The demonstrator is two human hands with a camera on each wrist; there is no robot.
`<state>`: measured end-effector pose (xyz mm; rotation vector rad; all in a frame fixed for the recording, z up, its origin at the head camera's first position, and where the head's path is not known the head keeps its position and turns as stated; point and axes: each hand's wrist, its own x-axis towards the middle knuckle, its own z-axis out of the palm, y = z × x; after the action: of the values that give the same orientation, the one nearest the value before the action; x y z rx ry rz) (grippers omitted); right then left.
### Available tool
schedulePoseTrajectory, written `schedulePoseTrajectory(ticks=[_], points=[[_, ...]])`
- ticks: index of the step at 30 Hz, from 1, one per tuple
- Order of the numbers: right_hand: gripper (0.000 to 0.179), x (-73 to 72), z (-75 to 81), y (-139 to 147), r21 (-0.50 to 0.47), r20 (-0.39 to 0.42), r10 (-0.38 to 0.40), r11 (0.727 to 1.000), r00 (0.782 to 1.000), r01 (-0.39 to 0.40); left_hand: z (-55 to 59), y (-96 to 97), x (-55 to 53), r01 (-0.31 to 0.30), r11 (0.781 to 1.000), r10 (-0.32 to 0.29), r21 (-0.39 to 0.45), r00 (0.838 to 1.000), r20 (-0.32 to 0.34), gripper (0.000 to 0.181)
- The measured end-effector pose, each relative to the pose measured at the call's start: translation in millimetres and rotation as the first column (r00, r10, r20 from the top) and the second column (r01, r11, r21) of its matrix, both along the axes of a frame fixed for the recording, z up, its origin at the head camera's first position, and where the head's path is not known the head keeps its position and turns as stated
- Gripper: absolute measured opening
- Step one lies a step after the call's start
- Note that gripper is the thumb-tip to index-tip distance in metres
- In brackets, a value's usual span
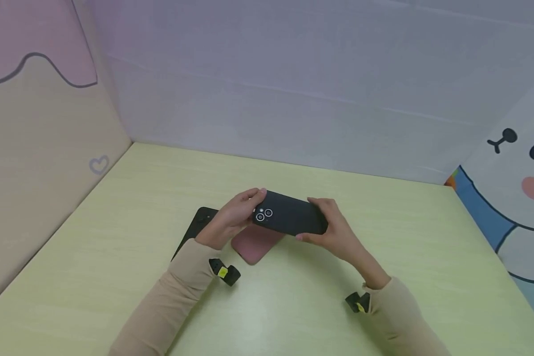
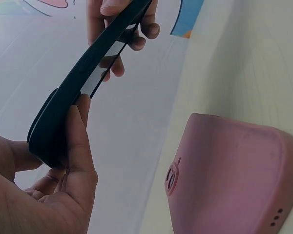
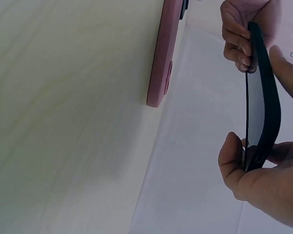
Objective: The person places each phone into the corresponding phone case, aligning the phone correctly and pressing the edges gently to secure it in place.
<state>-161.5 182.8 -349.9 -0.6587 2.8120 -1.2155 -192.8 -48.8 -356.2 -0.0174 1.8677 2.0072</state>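
Above the table, both hands hold a phone in a black case [image 1: 293, 215], its back with two ringed lenses facing the head camera. The left hand [image 1: 236, 217] grips the lens end, thumb at the upper corner. At the opposite end, the right hand [image 1: 335, 230] grips with thumb and fingers at the long edges. Seen from the right wrist, the case [image 3: 270, 105] bows away from the phone's silver side [image 3: 255, 107], which shows along the middle. A pink phone case [image 1: 255, 244] lies on the table below, partly hidden behind the held phone in the head view.
A black phone-shaped item [image 1: 196, 227] lies left of the pink case, partly covered by the left hand and wrist. The pale yellow table [image 1: 271, 306] meets a light wall [image 1: 293, 99] at the back. Printed side panels [image 1: 49, 163] stand left and right.
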Motion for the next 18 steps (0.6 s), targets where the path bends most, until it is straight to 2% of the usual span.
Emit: schedulePoseTrajectory(ticks=[3, 7, 11, 15, 18], points=[[0.086, 0.0, -1.7, 3.7, 0.03, -0.014, 0.017, 0.999, 1.0, -0.016, -0.2, 4.5, -1.3, -0.009, 1.0, 0.009, 0.016, 0.999, 0.033, 0.031], [0.085, -0.1, -3.9, 9.5, 0.057, -0.041, 0.022, 0.998, 0.999, -0.019, 0.3, 10.3, -2.2, -0.021, 1.0, 0.021, -0.004, 0.999, 0.039, 0.033], [0.083, -1.2, -6.1, 15.3, 0.067, -0.07, 0.02, 0.998, 0.997, -0.016, 1.3, 16.0, -2.9, -0.025, 0.999, 0.025, -0.033, 0.999, 0.023, 0.03], [0.08, -2.4, -7.9, 22.1, 0.083, -0.077, 0.013, 0.997, 0.997, -0.006, 3.4, 22.2, -2.8, -0.004, 0.997, 0.003, -0.08, 1.0, -0.01, 0.028], [0.078, -3.2, -8.7, 27.4, 0.109, -0.085, 0.006, 0.994, 0.996, 0.003, 4.4, 27.1, -3.2, 0.023, 0.988, -0.031, -0.156, 0.998, -0.049, 0.029]])
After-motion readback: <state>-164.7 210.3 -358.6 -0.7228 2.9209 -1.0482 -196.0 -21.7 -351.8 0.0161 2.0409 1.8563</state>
